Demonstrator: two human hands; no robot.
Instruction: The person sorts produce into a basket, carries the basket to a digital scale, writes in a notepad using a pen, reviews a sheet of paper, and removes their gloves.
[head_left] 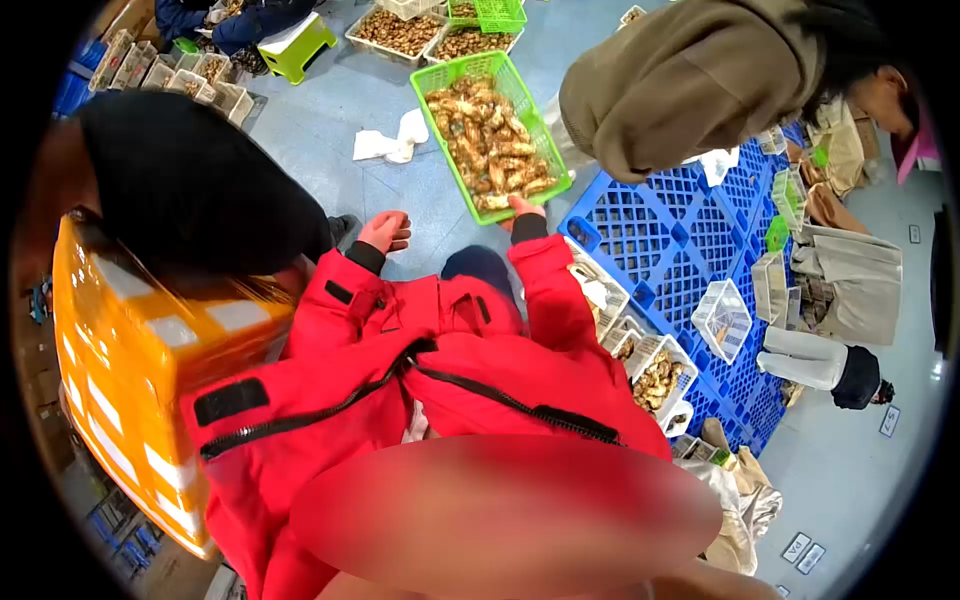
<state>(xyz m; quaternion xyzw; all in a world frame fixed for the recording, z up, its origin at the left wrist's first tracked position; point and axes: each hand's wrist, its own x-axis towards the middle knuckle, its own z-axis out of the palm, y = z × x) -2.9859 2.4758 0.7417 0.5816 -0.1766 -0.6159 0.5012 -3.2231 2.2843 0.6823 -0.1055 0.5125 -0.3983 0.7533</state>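
Observation:
My right hand (524, 208) grips the near rim of a green plastic basket (562, 172), its thumb over the edge. Long, brown-and-cream mushrooms (490, 140) fill much of this basket, which is tilted in front of me. My left hand (385, 232) hangs to the left of the basket, apart from it. Its fingers are loosely bent and slightly apart, with nothing visible in them. Both arms are in red jacket sleeves with dark cuffs.
A blue plastic pallet (650, 215) lies at right, bearing white baskets such as one with mushrooms (658, 382). A person in a brown top (700, 85) leans in beside it. Left stands a taped orange-yellow box (130, 340) near a dark-clothed person (200, 180). White paper (390, 142) lies ahead.

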